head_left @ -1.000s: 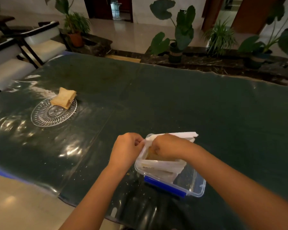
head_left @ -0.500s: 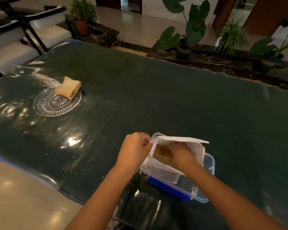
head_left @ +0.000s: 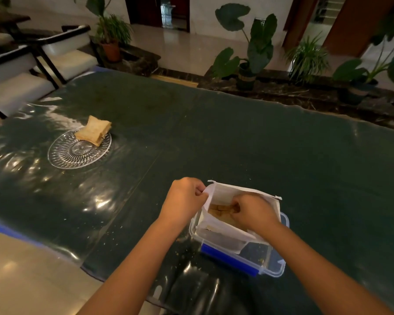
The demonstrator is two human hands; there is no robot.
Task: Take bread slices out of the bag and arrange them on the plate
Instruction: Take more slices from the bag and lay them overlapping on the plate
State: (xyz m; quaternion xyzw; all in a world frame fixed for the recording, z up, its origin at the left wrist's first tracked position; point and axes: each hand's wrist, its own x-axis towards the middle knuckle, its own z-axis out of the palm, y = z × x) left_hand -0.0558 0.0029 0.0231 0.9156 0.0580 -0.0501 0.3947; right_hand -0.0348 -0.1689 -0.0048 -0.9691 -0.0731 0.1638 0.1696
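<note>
A white bread bag [head_left: 228, 230] stands open inside a clear plastic box [head_left: 272, 267] with a blue clip, near the table's front edge. My left hand [head_left: 184, 200] pinches the bag's left rim and holds it open. My right hand [head_left: 251, 212] reaches into the bag's mouth, its fingers closed on a brown bread slice [head_left: 218, 211] inside. Far to the left, a round cut-glass plate [head_left: 71, 153] carries a small stack of bread slices [head_left: 93, 133] on its far edge.
A dark green glossy cover spreads over the table [head_left: 214, 137], with crumbs near the box. White cushioned chairs [head_left: 62, 55] stand at the far left. Potted plants [head_left: 250, 55] line the ledge beyond the table.
My right hand has gone from the bag's top rim down into the bag onto the bread. The bag's mouth has opened wider. My left hand keeps its hold on the rim.
</note>
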